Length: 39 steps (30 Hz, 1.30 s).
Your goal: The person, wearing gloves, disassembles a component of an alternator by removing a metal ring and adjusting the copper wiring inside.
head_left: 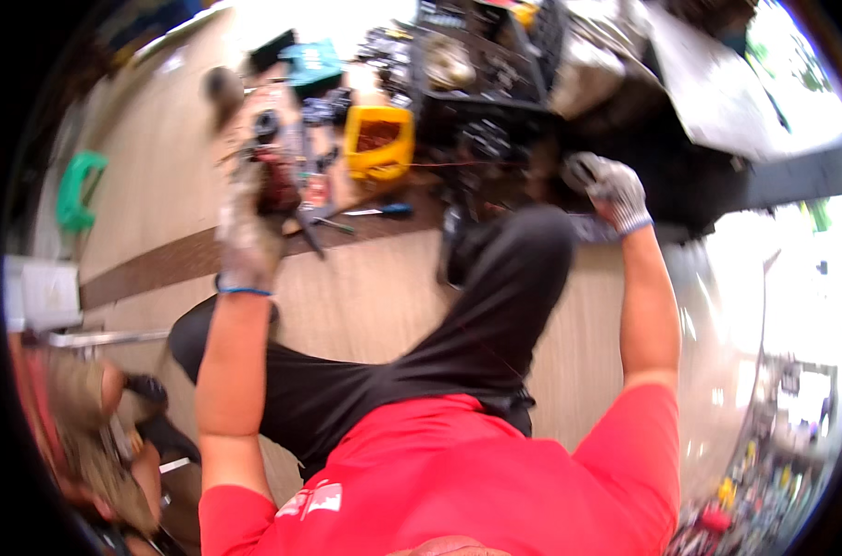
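My left hand [250, 227], in a pale work glove with a blue cuff, grips a dark red machine part [278, 183]. Motion blur hides that part's exact kind. Beside it on the floor lies a yellow plastic housing [379, 167] with a reddish-brown opening. My right hand [617, 193], gloved too, is held out to the right with its fingers curled. Whatever its fingers close on is too blurred to make out. A thin red line [458, 165], like a cord or wire, stretches from near the yellow housing toward the right hand.
A blue-handled screwdriver [393, 210] and other small tools lie before me. Behind them stand a teal case [311, 67] and a black crate [476, 111] of parts. A green plastic piece [76, 193] lies far left. Another person [106, 417] sits at the lower left.
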Motion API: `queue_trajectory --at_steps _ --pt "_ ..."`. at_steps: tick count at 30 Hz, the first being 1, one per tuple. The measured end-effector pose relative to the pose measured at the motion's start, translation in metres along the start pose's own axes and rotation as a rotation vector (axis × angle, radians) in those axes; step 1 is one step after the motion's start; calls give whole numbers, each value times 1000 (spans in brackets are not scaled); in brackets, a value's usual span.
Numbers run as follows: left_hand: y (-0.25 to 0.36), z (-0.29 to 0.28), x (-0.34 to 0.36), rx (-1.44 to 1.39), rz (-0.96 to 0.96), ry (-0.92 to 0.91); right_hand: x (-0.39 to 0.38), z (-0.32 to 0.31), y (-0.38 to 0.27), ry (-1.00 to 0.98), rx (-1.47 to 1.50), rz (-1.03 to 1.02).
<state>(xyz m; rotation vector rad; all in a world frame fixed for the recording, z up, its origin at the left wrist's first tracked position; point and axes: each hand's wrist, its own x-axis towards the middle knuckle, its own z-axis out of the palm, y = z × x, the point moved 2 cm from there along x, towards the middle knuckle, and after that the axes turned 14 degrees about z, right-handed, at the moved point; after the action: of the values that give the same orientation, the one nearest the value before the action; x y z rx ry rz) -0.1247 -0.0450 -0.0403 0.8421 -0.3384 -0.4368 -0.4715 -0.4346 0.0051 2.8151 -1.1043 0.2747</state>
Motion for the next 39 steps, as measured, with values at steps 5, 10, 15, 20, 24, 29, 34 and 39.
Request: queue_trajectory --at_steps 5,10,15,20,24,29,34,39 --pt "-23 -14 -9 -127 -178 25 -80 -3 135 56 -208 259" --pt "-30 -15 -4 -43 -216 -45 -160 -10 220 72 -358 445" --pt "-25 -17 0 -122 -271 -165 -237 -20 312 -60 -470 799" --pt "-25 -14 -3 -22 -287 -86 -292 -43 371 -85 -535 1044" --pt "-28 -12 -7 -29 -318 -86 -296 -85 374 44 -463 1118" --pt "-35 -15 -6 -6 -303 -90 -304 -80 384 80 -501 1128" --pt "-36 26 -33 91 -141 -92 -312 10 351 -688 -491 992" --pt "-35 41 -52 242 -9 -80 -242 6 227 -541 -407 853"
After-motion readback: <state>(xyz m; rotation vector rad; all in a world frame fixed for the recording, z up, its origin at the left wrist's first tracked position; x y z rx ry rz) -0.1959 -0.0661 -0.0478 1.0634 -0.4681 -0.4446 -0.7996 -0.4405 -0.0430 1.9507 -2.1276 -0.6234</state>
